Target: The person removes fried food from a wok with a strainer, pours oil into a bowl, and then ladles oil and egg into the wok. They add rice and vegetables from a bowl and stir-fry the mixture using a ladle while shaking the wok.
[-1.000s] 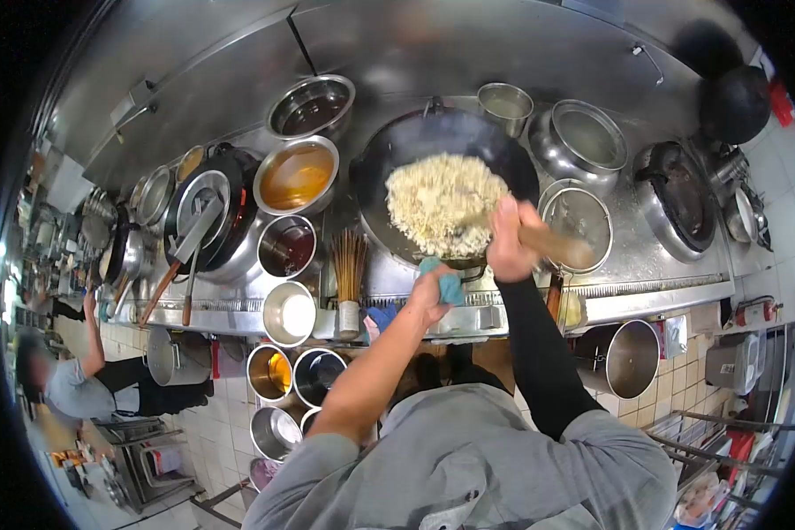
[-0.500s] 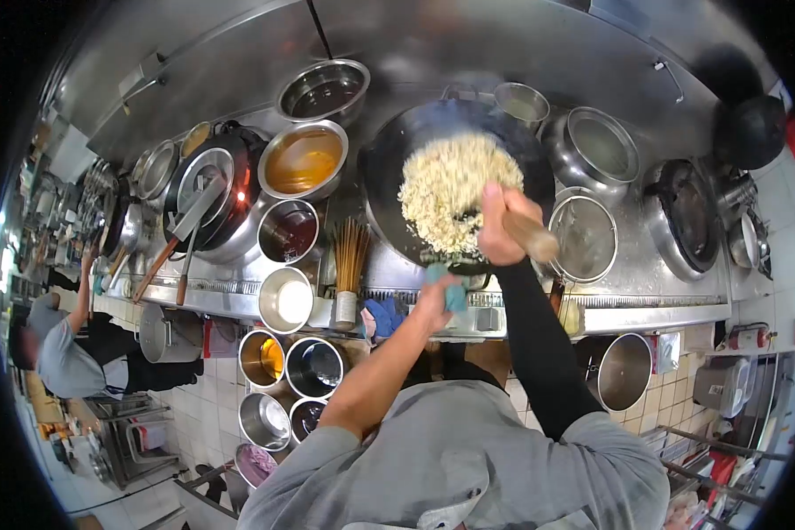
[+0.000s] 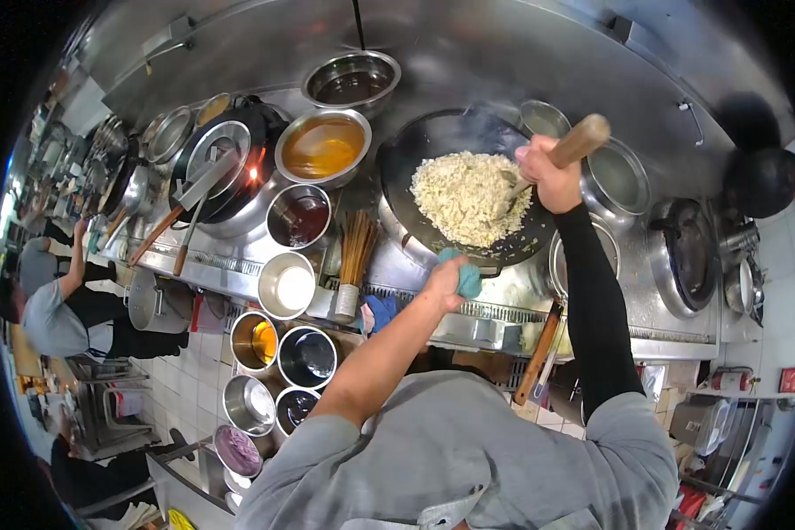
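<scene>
Stainless-steel counter [image 3: 640,305], black round wok [image 3: 402,163] on it. Pale, grainy food [image 3: 468,199] inside, loose, mixed; looks partway cooked, not yet lifted out. Left hand [image 3: 447,284] clamps teal cloth [image 3: 471,282] at near rim; right hand [image 3: 552,179], fingers wrapped round wooden-handled utensil [image 3: 583,141], tip in food.

Steel and tile all over this kitchen

So the whole top of the frame is a shiny steel wall [image 3: 503,53], kinda smudgy with soft reflections. Below it runs a long metal tabletop [image 3: 640,300]. Over on the right there's a pale tiled wall [image 3: 782,305], and down at lower left a floor [image 3: 181,375] of light tiles with a metal rack [image 3: 110,402] standing on it. Bright white light [image 3: 9,203] glares at the far left edge.
</scene>
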The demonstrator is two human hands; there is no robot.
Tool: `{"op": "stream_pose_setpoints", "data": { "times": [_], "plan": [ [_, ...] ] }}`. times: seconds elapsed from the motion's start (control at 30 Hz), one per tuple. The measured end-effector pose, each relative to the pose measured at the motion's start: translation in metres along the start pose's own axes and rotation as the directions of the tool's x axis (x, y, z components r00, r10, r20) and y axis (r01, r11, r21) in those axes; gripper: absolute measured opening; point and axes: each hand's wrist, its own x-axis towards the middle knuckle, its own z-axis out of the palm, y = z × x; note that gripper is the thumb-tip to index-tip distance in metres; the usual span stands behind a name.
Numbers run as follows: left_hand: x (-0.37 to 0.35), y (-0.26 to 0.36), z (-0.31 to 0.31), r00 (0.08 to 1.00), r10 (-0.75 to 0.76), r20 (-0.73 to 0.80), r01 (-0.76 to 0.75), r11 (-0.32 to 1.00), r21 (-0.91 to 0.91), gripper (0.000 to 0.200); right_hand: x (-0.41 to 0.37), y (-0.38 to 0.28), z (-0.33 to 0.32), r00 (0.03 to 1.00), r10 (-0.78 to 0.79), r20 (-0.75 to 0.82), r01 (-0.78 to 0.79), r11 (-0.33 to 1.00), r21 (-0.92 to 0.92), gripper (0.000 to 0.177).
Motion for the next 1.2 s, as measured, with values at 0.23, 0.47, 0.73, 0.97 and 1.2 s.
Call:
{"op": "stream_pose_setpoints", "data": {
  "times": [0.23,0.47,0.73,0.97,1.2],
  "plan": [
    [-0.005,0.005,0.006,0.987,0.120,-0.105,-0.115,0.992,0.057,0.003,0.024,-0.025,0.031,0.990,-0.113,-0.089,0.109,0.993,-0.041,0.039],
    [-0.012,0.003,0.013,0.971,0.181,-0.156,-0.169,0.982,0.089,0.005,0.081,0.005,-0.022,0.975,0.134,-0.179,-0.110,0.985,0.135,0.034],
    [-0.005,0.007,0.006,0.983,0.134,-0.124,-0.118,0.985,0.129,0.008,0.078,0.061,0.018,0.967,0.042,-0.251,0.017,0.974,0.228,0.029],
    [-0.001,0.002,-0.004,0.984,0.146,-0.099,-0.135,0.985,0.105,0.009,0.128,0.050,-0.098,0.936,0.044,-0.350,0.143,0.861,0.489,0.016],
    [-0.005,0.001,-0.001,0.986,0.121,-0.119,-0.109,0.989,0.102,0.012,0.080,0.060,-0.048,0.887,0.260,-0.382,-0.011,0.838,0.545,0.028]
  ]
}}
